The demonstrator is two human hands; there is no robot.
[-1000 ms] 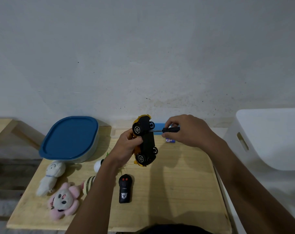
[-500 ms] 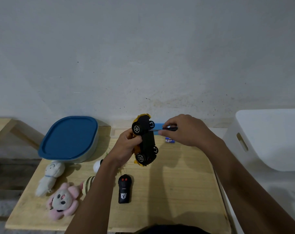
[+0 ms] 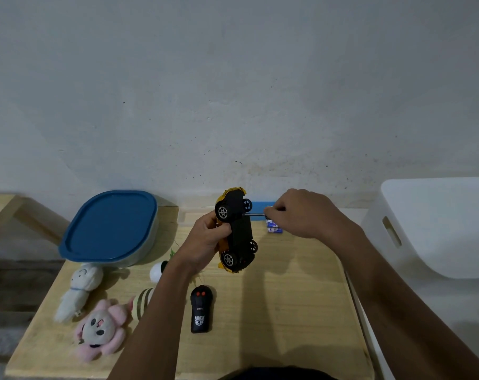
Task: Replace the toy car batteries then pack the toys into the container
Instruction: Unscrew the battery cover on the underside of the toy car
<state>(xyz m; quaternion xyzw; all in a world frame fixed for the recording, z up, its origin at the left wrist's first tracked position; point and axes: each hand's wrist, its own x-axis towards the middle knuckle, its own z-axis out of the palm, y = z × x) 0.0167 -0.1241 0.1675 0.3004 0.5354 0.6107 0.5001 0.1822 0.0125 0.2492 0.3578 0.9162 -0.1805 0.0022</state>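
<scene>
- Toy car (image 3: 239,234): yellow, black underside facing me, gripped on end in my left hand (image 3: 205,242) above the table (image 3: 287,311).
- Screwdriver (image 3: 253,214): pinched in my right hand (image 3: 301,215), its tip at the car's underside.
- Batteries (image 3: 273,227): just right of the car.
- Remote (image 3: 201,311): nearer me than the car.
- Blue-lidded container (image 3: 109,226) and plush toys (image 3: 98,330): left of the car.
- Bare wood: right of the car, to the table edge by the white bin (image 3: 438,229).
</scene>
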